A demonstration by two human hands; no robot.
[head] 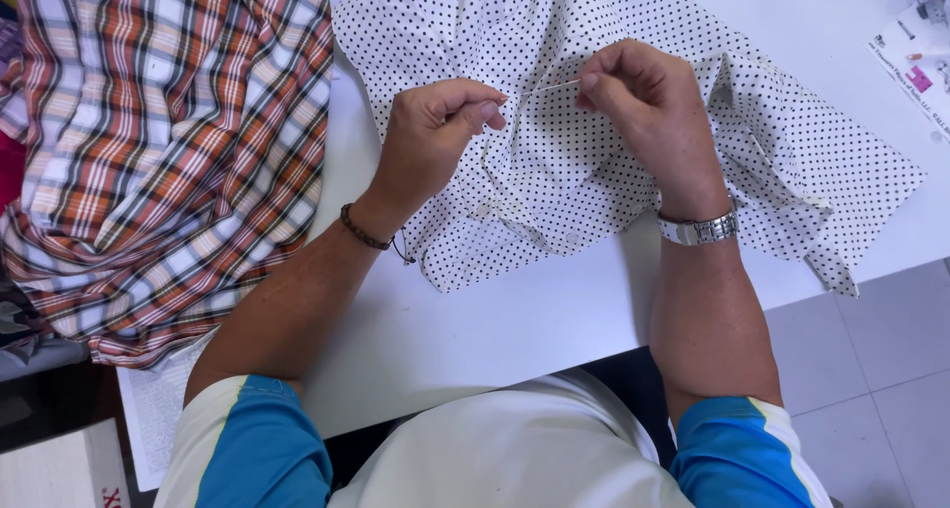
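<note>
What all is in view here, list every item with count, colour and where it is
polka-dot garment: one, white with black dots, spread on the table centre, under both hands
thread: one, pale, stretched between the two hands
plaid shirt: one, orange, white and dark check, heaped at left
table: one, white, under everything
printed sheet: one, white, far right corner
floor tiles: grey, lower right
bracelet: one, dark beads, left wrist
wristwatch: one, silver, right wrist
left hand: pinching the thread
right hand: pinching the other end
</note>
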